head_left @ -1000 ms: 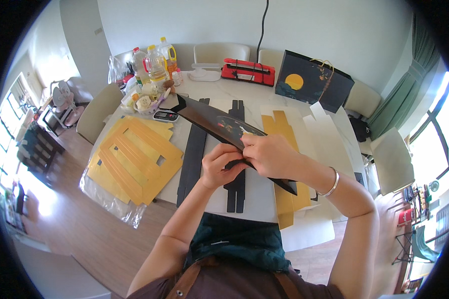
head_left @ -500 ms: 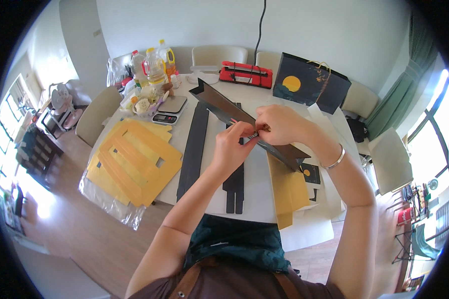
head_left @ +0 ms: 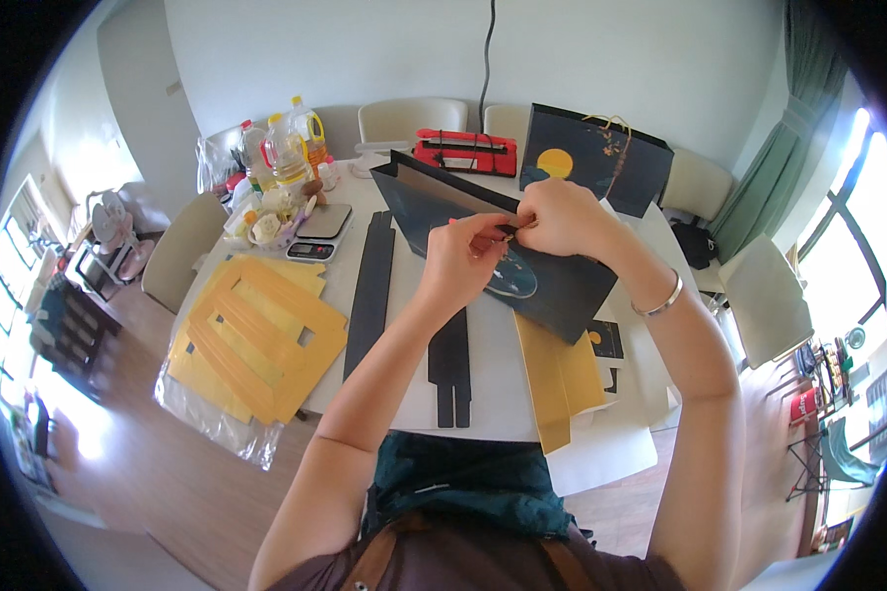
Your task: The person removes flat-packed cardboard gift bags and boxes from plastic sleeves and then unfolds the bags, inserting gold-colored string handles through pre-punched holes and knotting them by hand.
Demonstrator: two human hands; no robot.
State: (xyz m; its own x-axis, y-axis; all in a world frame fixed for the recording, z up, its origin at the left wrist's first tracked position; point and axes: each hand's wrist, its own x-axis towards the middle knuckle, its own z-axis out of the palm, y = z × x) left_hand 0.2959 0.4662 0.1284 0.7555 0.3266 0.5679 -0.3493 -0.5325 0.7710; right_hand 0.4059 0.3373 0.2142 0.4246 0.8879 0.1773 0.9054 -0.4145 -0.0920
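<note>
A dark paper gift bag with a pale oval picture on its front is tilted over the table, its upper rim slanting down to the right. My left hand is closed, thumb and fingers pinching at the middle of the rim. My right hand, curled with the knuckles up, grips the same rim right beside it. Something small, dark and golden sits between the fingertips, too covered to name. Under the bag's lower right corner stands a folded yellow card piece.
Flat yellow card sheets lie on plastic film at the left, beside black card strips. A kitchen scale, oil bottles, a red case and a second dark bag stand further back. Chairs ring the table.
The bag has tipped so that its front face now shows, where mostly its open top showed before. Both hands remain together at the rim; the right has risen slightly.
</note>
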